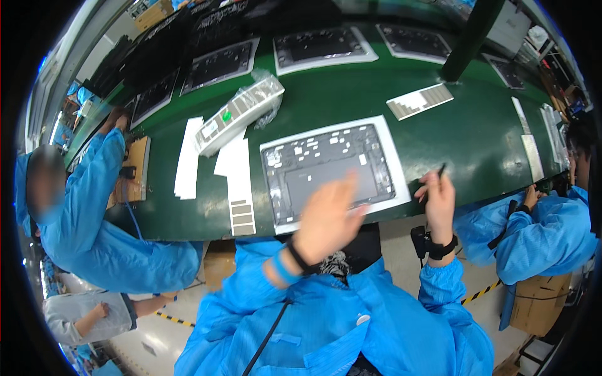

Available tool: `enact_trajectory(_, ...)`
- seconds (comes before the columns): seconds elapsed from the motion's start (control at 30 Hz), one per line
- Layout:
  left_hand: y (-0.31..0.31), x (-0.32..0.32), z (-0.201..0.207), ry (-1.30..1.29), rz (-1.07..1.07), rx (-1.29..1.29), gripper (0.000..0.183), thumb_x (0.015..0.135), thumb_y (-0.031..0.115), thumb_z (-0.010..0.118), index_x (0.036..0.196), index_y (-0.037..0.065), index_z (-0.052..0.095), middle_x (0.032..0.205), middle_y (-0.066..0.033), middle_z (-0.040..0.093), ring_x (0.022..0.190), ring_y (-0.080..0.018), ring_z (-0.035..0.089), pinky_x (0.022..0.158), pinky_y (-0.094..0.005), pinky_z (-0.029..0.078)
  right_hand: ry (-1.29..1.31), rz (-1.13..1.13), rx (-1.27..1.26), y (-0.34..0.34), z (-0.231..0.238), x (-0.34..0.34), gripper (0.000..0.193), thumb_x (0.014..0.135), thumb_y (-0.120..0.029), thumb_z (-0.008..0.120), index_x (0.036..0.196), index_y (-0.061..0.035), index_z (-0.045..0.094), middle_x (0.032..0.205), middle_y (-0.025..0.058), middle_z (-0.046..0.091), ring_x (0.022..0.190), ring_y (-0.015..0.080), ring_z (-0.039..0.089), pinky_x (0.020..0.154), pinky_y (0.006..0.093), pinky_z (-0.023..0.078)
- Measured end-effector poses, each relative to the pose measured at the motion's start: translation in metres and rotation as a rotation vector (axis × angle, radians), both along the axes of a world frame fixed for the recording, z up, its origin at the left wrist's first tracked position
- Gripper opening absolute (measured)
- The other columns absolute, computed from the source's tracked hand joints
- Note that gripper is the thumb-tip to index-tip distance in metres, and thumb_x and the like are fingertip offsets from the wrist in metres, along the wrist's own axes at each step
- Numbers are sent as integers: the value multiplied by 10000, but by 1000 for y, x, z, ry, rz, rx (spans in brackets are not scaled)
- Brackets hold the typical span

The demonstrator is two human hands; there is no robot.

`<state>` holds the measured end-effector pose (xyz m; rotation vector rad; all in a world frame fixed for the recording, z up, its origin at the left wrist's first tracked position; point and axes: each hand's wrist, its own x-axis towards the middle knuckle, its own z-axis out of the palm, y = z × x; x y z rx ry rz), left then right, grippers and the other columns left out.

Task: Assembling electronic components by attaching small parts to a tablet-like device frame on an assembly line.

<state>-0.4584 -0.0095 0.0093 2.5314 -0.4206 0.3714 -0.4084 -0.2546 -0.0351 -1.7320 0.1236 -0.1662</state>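
Note:
A dark tablet-like housing [326, 160] with many small white stickers lies on a white backing sheet [396, 164] in front of me. My left hand [329, 219] is over its near edge, fingers stretched out and slightly smeared by motion; nothing shows in it. I cannot tell if it touches the surface. To the right of the housing, my right hand [438, 195] is closed around a thin black pen-like tool [443, 170] that points up and away. Left of the housing lies a white strip with grey labels [243, 216].
A plastic-wrapped stack of label sheets [241, 116] stands behind the strip, beside white paper strips [187, 160]. A label sheet [420, 101] lies back right, near a green post [473, 41]. More dark housings [323, 47] line the far side. Co-workers in blue sit left [94, 200] and right [545, 232].

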Motion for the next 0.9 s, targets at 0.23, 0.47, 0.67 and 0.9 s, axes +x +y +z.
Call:
enact_trajectory(0.23,113,-8,-14,314,644,260,304,917,252,581,946,-50,569,932,-245,621,866,-407,628,736,-481,520,-116,143,-773,34,18,12,296,915,-256,584,887,39,584,883,248,641,844,435,617,750,489,487)
enact_trajectory(0.47,107,8,-39,266,531,426,234,880,177,560,848,-49,610,906,-226,615,871,-396,593,774,-458,500,-79,242,-1014,50,9,13,237,879,-214,591,841,18,563,859,230,645,715,429,639,650,512,524)
enact_trajectory(0.67,105,10,-26,-98,518,445,163,919,113,499,893,-36,558,839,-185,569,811,-364,529,760,-443,454,-191,201,-1015,50,1,9,158,864,-133,576,827,10,520,804,218,633,698,425,636,636,514,522)
enact_trajectory(0.9,116,32,36,474,132,-1290,322,1038,238,430,1184,-24,547,1095,-96,653,976,-154,635,829,-296,506,-282,99,-829,36,55,-2,147,867,-109,570,824,17,508,770,245,616,704,452,602,643,522,484)
